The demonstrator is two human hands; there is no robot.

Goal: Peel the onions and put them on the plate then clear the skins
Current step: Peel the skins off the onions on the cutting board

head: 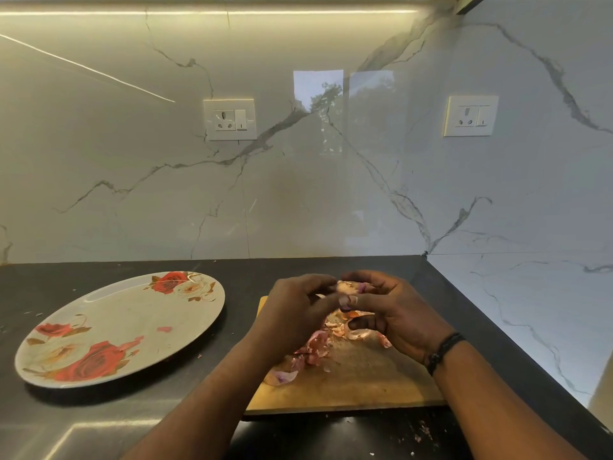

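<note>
Onion (351, 287) is held above the far end of the wooden cutting board (365, 383), enclosed between both hands and only partly visible. It is gripped by the curled fingers of the right hand (394, 313), and a thin piece at its near side is pinched by the fingertips of the left hand (292, 310). Loose skins (318, 346) are piled on the board beneath the hands. The floral plate (109, 327) is positioned on the black countertop (99, 423) to the left of the board, apart from it; only a few small skin fragments are seen on its surface. The board's near edge is set back from the counter front. The counter is bounded by marble walls (298, 194) at the rear and at the right, where the board lies near the corner. Open counter surface is available between plate and board.
</note>
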